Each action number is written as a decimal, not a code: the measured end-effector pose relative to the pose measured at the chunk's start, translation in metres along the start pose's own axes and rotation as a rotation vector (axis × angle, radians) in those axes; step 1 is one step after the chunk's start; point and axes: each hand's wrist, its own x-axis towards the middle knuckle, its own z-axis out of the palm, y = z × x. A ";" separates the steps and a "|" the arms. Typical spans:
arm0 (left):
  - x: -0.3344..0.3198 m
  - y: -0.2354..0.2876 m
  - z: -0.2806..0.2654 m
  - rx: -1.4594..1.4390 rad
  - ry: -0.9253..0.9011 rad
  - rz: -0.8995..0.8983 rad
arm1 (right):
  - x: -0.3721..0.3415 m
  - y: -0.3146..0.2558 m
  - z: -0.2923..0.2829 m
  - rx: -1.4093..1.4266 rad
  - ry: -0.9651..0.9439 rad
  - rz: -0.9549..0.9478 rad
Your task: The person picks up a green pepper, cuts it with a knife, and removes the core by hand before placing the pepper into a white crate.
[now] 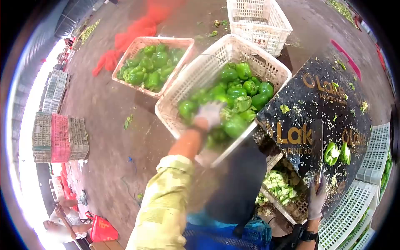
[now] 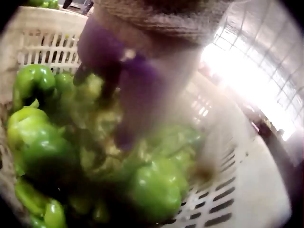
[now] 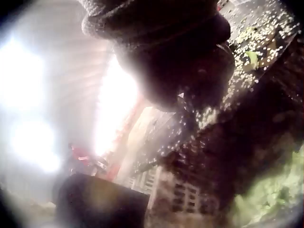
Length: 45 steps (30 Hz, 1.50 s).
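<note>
My gloved left hand [image 1: 209, 113] is blurred over the green peppers [image 1: 235, 126] in a white crate [image 1: 171, 102]. In the left wrist view its purple-coated fingers [image 2: 140, 88] point down among peppers [image 2: 159, 187] and touch or nearly touch them; no grip shows. At the board's lower edge, my gloved right hand [image 1: 317, 198] is curled round the hidden handle of a knife, whose broad dark blade [image 1: 317, 146] stands out over the black board [image 1: 291, 100]. Two pale-green pepper pieces [image 1: 332, 153] lie right of the blade. The right wrist view shows that hand [image 3: 175, 61] dark and blurred.
Another crate of peppers [image 1: 189, 46] stands at the upper left, and a white crate [image 1: 260, 35] beyond. Below the board, a container holds pale-green scraps [image 1: 279, 185]. Crates [image 1: 354, 208] line the right side. A seated person [image 1: 68, 221] is at lower left, beside a red bag [image 1: 102, 228].
</note>
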 end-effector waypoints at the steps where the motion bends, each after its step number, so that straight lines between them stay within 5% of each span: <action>1: 0.009 0.002 0.010 0.076 0.003 -0.016 | 0.000 0.001 0.000 -0.004 -0.024 0.038; 4: 0.026 -0.002 0.029 0.234 0.041 -0.011 | 0.001 0.019 0.006 0.051 -0.015 0.003; 7: 0.028 -0.009 0.014 0.095 -0.267 -0.140 | -0.003 0.022 0.008 0.009 0.016 0.010; 9: 0.009 -0.034 0.026 -0.067 0.020 -0.137 | -0.005 0.024 0.012 0.049 0.041 0.002; 13: -0.025 -0.045 -0.030 -1.275 -0.170 -0.248 | -0.007 0.019 0.019 0.073 -0.015 -0.037; 14: -0.037 -0.041 -0.045 -1.249 -0.147 -0.172 | -0.008 0.018 0.022 0.063 -0.031 -0.066; 17: -0.057 -0.027 -0.073 -0.717 0.189 0.463 | -0.012 0.001 0.022 0.011 -0.056 -0.090; 19: -0.084 0.011 -0.112 -0.493 0.236 0.583 | -0.010 -0.003 0.024 0.190 -0.067 -0.132; 20: -0.077 0.007 -0.100 -0.485 0.221 0.508 | -0.015 -0.016 0.016 -0.013 -0.053 -0.020; 23: -0.061 0.040 -0.103 -1.137 0.038 0.493 | -0.018 0.011 0.010 -0.004 0.041 -0.079; 25: -0.077 0.085 -0.146 -0.618 0.183 0.810 | -0.031 -0.003 0.000 0.386 0.081 0.005; 27: -0.070 0.131 -0.156 -1.303 -0.099 0.636 | -0.040 0.002 -0.011 0.436 0.322 -0.075; 29: -0.090 0.175 -0.173 -1.634 -0.306 0.305 | -0.032 0.028 -0.024 0.367 0.523 -0.184; 31: -0.091 0.207 -0.163 -1.257 -0.077 0.371 | -0.033 0.044 -0.046 0.047 0.629 -0.090; 35: -0.111 0.255 -0.140 -1.263 -0.076 0.341 | -0.032 0.063 -0.081 -0.480 0.500 0.431; 38: -0.119 0.275 -0.116 -1.399 -0.160 0.412 | -0.028 0.104 -0.083 -0.580 0.368 0.344; 40: -0.135 0.288 -0.116 -1.332 -0.179 0.300 | -0.025 0.091 -0.083 -0.536 0.291 0.319; 41: -0.141 0.293 -0.115 -1.301 -0.192 0.252 | -0.028 0.073 -0.084 -0.557 0.428 0.105; 43: -0.135 0.290 -0.077 -1.312 -0.209 0.320 | -0.045 -0.007 -0.094 -0.106 0.417 -0.261; 45: -0.152 0.296 -0.092 -1.037 -0.273 0.310 | -0.062 -0.060 -0.095 -0.010 0.142 -0.470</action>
